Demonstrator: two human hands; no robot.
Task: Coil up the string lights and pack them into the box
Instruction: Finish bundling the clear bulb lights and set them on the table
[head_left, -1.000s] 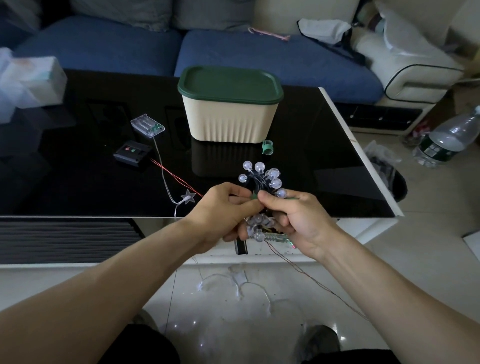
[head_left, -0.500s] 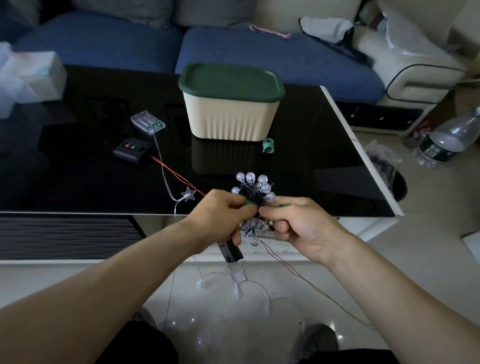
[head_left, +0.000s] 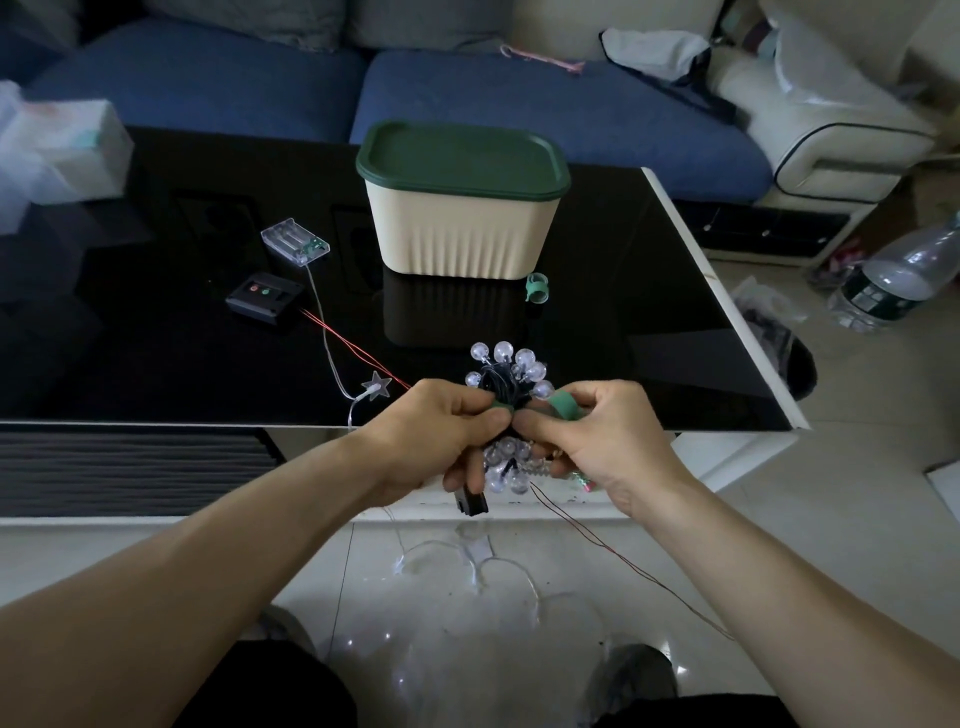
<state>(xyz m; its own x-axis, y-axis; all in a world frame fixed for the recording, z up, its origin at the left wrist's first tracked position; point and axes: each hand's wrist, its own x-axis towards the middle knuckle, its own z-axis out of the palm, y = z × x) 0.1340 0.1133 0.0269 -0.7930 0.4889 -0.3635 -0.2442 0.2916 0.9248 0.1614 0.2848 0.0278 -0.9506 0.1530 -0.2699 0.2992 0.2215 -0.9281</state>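
Holding coiled string lights (head_left: 506, 371), both hands; no legible writing.

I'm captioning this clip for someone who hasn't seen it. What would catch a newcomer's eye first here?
First, the two hands at centre: the left hand and right hand grip a coiled bundle of globe string lights bound with a green tie, just over the near edge of the black glass table. Behind them stands the cream box, its dark green lid on. To its left lie a clear battery case and a black switch box.
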